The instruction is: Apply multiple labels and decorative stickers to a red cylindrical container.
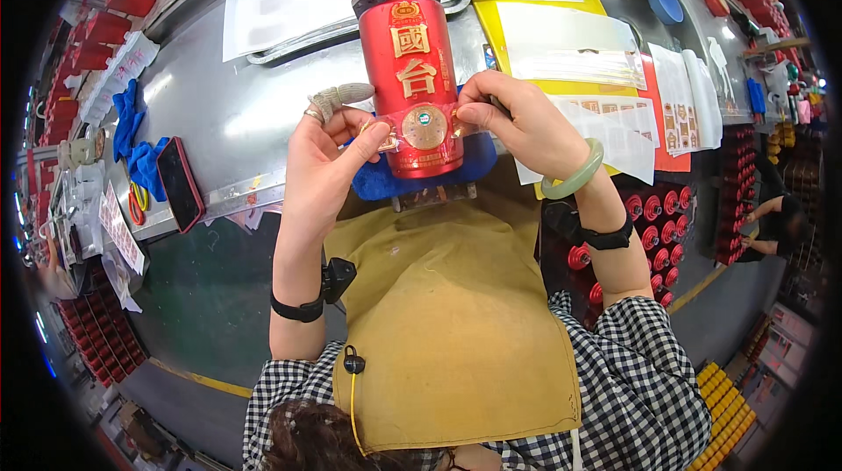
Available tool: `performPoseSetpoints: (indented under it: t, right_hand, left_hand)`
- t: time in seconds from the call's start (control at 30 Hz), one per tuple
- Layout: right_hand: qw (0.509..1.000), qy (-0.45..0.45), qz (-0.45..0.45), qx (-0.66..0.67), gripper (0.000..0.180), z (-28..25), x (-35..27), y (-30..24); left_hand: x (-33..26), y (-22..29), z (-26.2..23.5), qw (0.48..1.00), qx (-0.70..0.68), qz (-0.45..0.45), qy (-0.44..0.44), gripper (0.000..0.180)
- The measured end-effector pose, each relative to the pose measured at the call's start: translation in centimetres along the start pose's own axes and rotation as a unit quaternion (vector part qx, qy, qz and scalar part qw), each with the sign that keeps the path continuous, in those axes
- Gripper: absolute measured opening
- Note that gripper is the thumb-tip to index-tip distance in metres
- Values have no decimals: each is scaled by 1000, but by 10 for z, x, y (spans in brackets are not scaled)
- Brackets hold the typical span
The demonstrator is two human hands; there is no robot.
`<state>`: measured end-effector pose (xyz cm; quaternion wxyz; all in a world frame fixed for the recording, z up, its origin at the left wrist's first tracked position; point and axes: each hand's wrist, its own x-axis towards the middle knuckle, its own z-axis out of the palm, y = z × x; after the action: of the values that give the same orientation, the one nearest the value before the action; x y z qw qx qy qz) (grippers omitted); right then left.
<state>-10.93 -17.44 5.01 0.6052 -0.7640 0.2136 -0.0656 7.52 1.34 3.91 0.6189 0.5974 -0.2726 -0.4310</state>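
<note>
Currently your left hand (331, 145) and right hand (517, 118), each pinched closed, hold opposite ends of a transparent strip (424, 127) across the red bottle (405, 54) between them.

Red bottle (412, 50) between both hands (326, 148) (519, 116)

Free tabletop (232, 133) left of red bottle (410, 89); obstacle beyond: phone (180, 183)

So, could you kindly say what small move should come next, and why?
Probably press the ends of the clear strip against the red bottle, since the left hand and right hand hold them out at either side while it spans the bottle's lower front.
</note>
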Motion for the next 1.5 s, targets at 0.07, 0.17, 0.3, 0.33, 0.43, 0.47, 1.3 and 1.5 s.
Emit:
performPoseSetpoints:
  t: [0.07, 0.17, 0.3, 0.33, 0.43, 0.47, 1.3, 1.5]
  right_hand:
    - [1000, 4, 0, 4, 11, 1, 0, 3]
    - [1000, 4, 1, 22, 11, 1, 0, 2]
    - [1000, 12, -6, -21, 12, 1, -1, 5]
    - [999, 20, -17, -34, 13, 1, -2, 4]
    - [998, 35, -24, -50, 14, 4, -3, 4]
    - [997, 44, -22, -53, 14, 4, -3, 4]
    - [944, 132, -114, -281, 113, 42, -27, 4]
    - [944, 136, -111, -281, 112, 43, -26, 3]
  left_hand:
    - [1, -1, 0, 1000, 0, 2, -2, 43]
    - [2, -3, 0, 1000, 1, 5, 0, 43]
    - [1, -4, 3, 1000, 8, 7, 11, 45]
    - [0, -4, 3, 1000, 16, 10, 16, 45]
    - [-1, -4, 4, 998, 53, 2, 33, 46]
    - [-1, -4, 3, 998, 53, 3, 34, 46]
    - [1, -13, -7, 1000, -11, 18, 21, 46]
    - [2, -17, -5, 999, -24, 19, 16, 46]
